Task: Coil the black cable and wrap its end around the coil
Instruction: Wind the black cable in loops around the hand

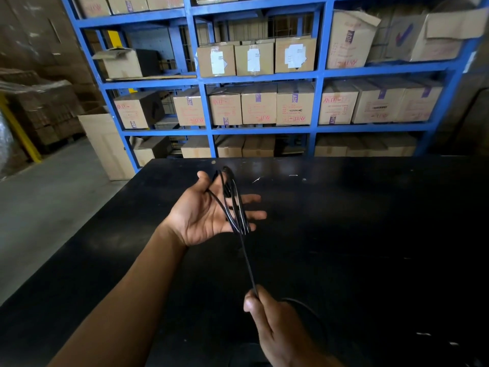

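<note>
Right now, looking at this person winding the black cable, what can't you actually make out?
All in the head view:
- How many loops lie on the left hand: the black cable strands overlap and blur.
- The cable's free end: past the right hand it fades into the black table.
- The right hand's fingertips: curled under, hidden by the hand itself.
- Printing on the cardboard boxes: too small, blurred.

Right hand (275, 321) is cut off at wrist by btm edge. Thin black rubber cable (247, 256) is lost against the black tabletop (370, 234) past that hand. Red print on brown cardboard boxes (259, 104) is too blurred to be read.
</note>
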A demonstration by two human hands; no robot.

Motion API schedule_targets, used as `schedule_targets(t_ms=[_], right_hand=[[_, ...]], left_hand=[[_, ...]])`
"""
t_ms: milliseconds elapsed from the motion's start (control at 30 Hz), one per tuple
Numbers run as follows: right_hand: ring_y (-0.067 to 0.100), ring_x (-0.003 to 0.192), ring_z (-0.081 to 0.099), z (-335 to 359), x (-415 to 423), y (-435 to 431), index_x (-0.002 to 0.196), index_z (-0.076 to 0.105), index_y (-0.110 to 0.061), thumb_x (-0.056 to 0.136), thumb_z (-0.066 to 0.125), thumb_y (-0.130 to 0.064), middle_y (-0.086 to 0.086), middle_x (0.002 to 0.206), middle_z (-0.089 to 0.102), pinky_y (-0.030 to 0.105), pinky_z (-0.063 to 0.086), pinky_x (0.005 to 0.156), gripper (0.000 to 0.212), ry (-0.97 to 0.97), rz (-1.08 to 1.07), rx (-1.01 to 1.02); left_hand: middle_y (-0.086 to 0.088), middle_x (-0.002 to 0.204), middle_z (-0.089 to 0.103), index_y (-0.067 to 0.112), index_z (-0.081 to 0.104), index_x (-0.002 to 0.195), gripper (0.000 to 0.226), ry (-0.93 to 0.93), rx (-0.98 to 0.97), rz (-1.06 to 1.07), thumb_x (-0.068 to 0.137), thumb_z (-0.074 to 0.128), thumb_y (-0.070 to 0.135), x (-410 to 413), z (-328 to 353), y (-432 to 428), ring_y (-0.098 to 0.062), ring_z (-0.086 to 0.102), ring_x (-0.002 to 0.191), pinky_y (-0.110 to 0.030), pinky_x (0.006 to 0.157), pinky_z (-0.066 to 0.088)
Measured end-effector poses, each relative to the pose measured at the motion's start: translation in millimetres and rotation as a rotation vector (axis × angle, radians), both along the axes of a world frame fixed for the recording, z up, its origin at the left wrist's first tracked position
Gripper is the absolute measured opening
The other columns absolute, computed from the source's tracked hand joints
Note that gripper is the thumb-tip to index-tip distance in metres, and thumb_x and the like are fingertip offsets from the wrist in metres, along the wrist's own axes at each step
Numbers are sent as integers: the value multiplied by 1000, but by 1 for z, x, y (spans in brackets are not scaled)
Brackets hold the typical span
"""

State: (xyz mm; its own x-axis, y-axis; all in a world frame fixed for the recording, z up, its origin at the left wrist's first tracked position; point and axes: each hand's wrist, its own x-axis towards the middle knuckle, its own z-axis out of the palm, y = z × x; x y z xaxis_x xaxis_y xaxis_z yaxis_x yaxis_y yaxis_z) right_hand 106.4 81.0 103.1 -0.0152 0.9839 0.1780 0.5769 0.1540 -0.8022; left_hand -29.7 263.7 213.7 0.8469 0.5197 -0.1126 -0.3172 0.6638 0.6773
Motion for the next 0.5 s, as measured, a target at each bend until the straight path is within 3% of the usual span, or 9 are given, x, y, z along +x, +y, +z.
schedule_targets(t_ms=[100, 233, 333, 400, 500], right_hand=[[5, 48, 45, -7, 6, 3, 95, 41, -32, 98, 34, -46, -12, 52, 50, 28, 36, 57, 16, 16, -5, -54], [4, 59, 53, 2, 11, 4, 91, 47, -33, 97, 45, -31, -8, 65, 54, 18, 39, 58, 7, 236, -114, 99], [-6, 55, 49, 9, 13, 1, 91, 61, -25, 94, 43, -32, -23, 65, 55, 6, 33, 56, 19, 205, -54, 285], [-10, 58, 52, 6, 10, 2, 94, 67, -16, 96, 47, -21, -32, 67, 56, 3, 33, 60, 20, 161, 55, 245], [-8, 61, 55, 4, 9, 19, 88, 69, -16, 96, 54, -12, -34, 63, 59, 9, 36, 62, 18, 176, 98, 55]], left_hand=[[-32, 150, 36, 39, 31, 149, 70, 11, 63, -84, 89, 19, 72, -1, 3, -8, -63, 39, 127, -70, 94, 40], [-33, 152, 29, 35, 35, 148, 68, -106, 55, -128, 90, 25, 68, -12, 8, -14, -63, 37, 128, -69, 99, 33], [-34, 152, 30, 29, 43, 145, 71, -139, 62, -64, 90, 22, 68, -21, 17, -13, -63, 34, 130, -70, 99, 32], [-33, 151, 33, 31, 45, 144, 71, -115, 97, -46, 90, 19, 69, -22, 20, -14, -62, 35, 130, -71, 97, 35], [-31, 153, 27, 35, 35, 148, 69, -108, 113, -138, 90, 20, 70, -19, 19, -21, -62, 34, 130, -70, 98, 35]])
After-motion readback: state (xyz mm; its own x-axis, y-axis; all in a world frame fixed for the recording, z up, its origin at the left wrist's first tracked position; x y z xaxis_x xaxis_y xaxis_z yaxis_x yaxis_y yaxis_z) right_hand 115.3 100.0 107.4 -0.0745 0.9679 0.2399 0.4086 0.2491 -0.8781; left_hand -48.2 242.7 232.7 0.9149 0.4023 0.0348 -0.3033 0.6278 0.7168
